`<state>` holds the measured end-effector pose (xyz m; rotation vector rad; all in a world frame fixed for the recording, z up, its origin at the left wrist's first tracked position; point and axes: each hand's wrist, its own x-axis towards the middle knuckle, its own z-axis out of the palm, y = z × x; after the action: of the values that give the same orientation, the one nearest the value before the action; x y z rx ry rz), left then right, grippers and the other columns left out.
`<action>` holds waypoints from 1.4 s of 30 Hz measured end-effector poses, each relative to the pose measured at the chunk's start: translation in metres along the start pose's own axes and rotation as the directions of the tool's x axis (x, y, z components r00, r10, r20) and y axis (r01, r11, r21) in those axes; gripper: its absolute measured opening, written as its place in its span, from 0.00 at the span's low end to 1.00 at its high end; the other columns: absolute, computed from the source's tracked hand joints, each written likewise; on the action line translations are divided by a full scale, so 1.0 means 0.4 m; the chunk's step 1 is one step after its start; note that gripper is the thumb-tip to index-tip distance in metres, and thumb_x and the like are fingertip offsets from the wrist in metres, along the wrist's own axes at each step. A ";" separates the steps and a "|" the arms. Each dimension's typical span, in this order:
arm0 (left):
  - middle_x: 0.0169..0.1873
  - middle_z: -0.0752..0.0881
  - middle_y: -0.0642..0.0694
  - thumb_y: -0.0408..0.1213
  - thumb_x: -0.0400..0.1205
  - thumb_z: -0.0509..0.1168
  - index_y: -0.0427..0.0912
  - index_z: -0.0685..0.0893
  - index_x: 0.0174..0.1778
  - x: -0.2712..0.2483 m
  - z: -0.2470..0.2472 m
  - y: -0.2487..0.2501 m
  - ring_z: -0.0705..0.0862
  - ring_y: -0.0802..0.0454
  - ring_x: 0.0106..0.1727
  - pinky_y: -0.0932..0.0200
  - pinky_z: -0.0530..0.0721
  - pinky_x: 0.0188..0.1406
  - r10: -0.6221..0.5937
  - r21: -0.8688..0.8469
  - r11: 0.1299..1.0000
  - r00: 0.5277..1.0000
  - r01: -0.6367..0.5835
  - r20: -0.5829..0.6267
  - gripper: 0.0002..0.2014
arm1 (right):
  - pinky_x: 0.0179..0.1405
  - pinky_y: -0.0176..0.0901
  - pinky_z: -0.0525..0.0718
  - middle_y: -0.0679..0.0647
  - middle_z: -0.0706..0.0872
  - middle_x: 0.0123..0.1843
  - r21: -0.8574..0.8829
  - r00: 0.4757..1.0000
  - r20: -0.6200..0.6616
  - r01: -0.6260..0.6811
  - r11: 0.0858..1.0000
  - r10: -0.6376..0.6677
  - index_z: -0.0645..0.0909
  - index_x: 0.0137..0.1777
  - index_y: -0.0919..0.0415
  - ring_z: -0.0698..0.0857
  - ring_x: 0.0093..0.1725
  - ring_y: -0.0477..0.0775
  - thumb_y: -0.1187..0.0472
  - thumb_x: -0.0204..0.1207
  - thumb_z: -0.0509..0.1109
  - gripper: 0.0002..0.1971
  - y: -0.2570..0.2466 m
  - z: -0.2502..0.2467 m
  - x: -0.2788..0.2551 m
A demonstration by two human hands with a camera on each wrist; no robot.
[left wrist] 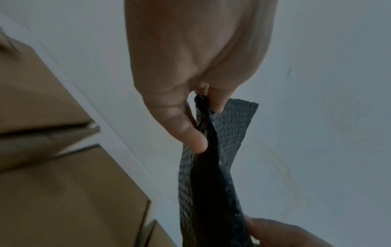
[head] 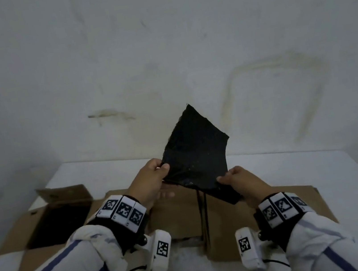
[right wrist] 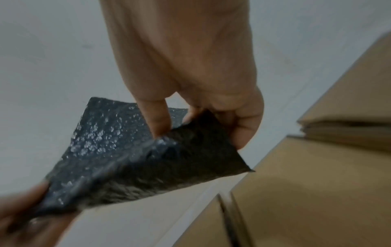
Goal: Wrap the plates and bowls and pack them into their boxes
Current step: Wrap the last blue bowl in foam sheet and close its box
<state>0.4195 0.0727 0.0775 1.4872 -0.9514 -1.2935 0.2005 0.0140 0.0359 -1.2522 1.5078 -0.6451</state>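
I am holding a black wrap (head: 196, 153) up in the air with both hands, above a box (head: 55, 220) and flattened cardboard (head: 181, 214) lying on a white counter (head: 272, 167). My left hand (head: 151, 182) is pinching the wrap's left edge between thumb and fingers (left wrist: 190, 132); the left wrist view is showing the sheet edge-on, its bubbled texture running down from that pinch. My right hand (head: 239, 183) is pinching the near right corner, with the thumb on top and the fingers (right wrist: 157, 117) curled under the sheet. The wrap is standing tilted, its far corner pointing up toward the wall (head: 159, 44), and it is sagging slightly between my two hands. Thin black strands (head: 203, 215) are hanging down from its near edge toward the cardboard.

The box is sitting at the left with its flaps open and a dark interior; I cannot tell what is inside. The flattened cardboard is spreading from the middle to the right, beneath my hands. Both of my sleeves (head: 77, 268) are white with blue stripes.
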 end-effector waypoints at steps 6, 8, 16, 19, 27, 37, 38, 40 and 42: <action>0.54 0.81 0.34 0.32 0.86 0.60 0.34 0.77 0.51 -0.008 -0.255 -0.034 0.84 0.42 0.46 0.53 0.90 0.30 -0.099 -0.139 0.988 0.978 0.074 -0.185 0.04 | 0.45 0.45 0.85 0.55 0.83 0.54 0.245 0.984 0.021 0.165 0.955 -0.176 0.81 0.49 0.52 0.83 0.53 0.59 0.80 0.71 0.62 0.21 -0.100 0.244 -0.066; 0.52 0.81 0.35 0.29 0.85 0.60 0.32 0.76 0.52 -0.009 -0.327 -0.041 0.84 0.44 0.44 0.53 0.90 0.30 -0.093 -0.211 0.977 0.967 0.042 -0.238 0.03 | 0.46 0.42 0.84 0.56 0.83 0.55 0.275 0.979 0.074 0.165 0.947 -0.192 0.83 0.50 0.55 0.82 0.54 0.58 0.82 0.70 0.60 0.22 -0.130 0.310 -0.082; 0.62 0.78 0.31 0.30 0.86 0.59 0.31 0.76 0.50 -0.010 -0.526 -0.051 0.79 0.38 0.63 0.49 0.83 0.53 -0.094 -0.438 0.899 0.973 -0.009 -0.212 0.05 | 0.45 0.35 0.79 0.52 0.87 0.47 0.329 0.932 -0.091 0.361 0.873 -0.351 0.86 0.43 0.54 0.83 0.51 0.52 0.78 0.73 0.65 0.17 -0.218 0.467 -0.135; 0.65 0.77 0.31 0.30 0.86 0.59 0.31 0.75 0.59 -0.004 -0.552 -0.060 0.78 0.38 0.66 0.44 0.82 0.61 -0.093 -0.540 0.840 0.969 -0.046 -0.227 0.08 | 0.49 0.31 0.79 0.50 0.81 0.59 0.147 0.896 -0.024 0.441 0.885 -0.442 0.82 0.59 0.51 0.79 0.56 0.47 0.77 0.72 0.65 0.23 -0.223 0.489 -0.155; 0.55 0.82 0.34 0.52 0.81 0.64 0.40 0.75 0.62 -0.062 -0.535 -0.111 0.83 0.36 0.56 0.42 0.84 0.51 -0.343 -0.520 0.802 0.939 0.293 0.000 0.21 | 0.54 0.38 0.81 0.43 0.80 0.49 -0.405 0.826 0.057 0.532 0.743 -0.561 0.85 0.54 0.53 0.81 0.53 0.45 0.56 0.78 0.68 0.08 -0.206 0.589 -0.223; 0.55 0.88 0.34 0.33 0.84 0.62 0.33 0.80 0.64 -0.120 -0.524 -0.137 0.87 0.40 0.54 0.48 0.86 0.46 -0.234 -0.429 0.877 0.972 0.218 0.016 0.14 | 0.38 0.22 0.77 0.53 0.90 0.48 -0.408 0.649 0.749 0.614 0.676 -0.137 0.83 0.65 0.51 0.81 0.29 0.30 0.53 0.77 0.70 0.16 -0.194 0.630 -0.229; 0.54 0.87 0.32 0.26 0.83 0.60 0.30 0.78 0.65 -0.123 -0.522 -0.141 0.86 0.39 0.53 0.48 0.86 0.46 -0.225 -0.409 0.892 0.974 0.192 -0.033 0.15 | 0.36 0.29 0.78 0.57 0.89 0.42 -0.397 0.644 0.763 0.540 0.743 -0.060 0.85 0.61 0.50 0.80 0.28 0.35 0.51 0.77 0.70 0.14 -0.197 0.629 -0.231; 0.53 0.84 0.30 0.18 0.80 0.56 0.27 0.77 0.64 -0.128 -0.524 -0.149 0.85 0.38 0.52 0.48 0.85 0.48 -0.211 -0.399 0.905 0.971 0.149 -0.115 0.17 | 0.26 0.34 0.76 0.54 0.82 0.27 -0.383 0.684 0.729 0.395 0.835 0.011 0.88 0.49 0.54 0.77 0.22 0.43 0.45 0.77 0.68 0.14 -0.215 0.617 -0.231; 0.49 0.84 0.31 0.16 0.79 0.52 0.29 0.79 0.55 -0.142 -0.528 -0.145 0.84 0.39 0.49 0.49 0.84 0.48 -0.191 -0.410 0.904 0.972 0.120 -0.137 0.14 | 0.26 0.36 0.77 0.54 0.81 0.29 -0.396 0.828 0.553 0.360 0.845 -0.093 0.87 0.43 0.57 0.78 0.24 0.47 0.43 0.77 0.66 0.18 -0.226 0.604 -0.200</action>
<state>0.6191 0.1740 0.0436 1.3439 -0.4244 -1.3507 0.4522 0.1080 0.0642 -1.8497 1.0871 -0.0365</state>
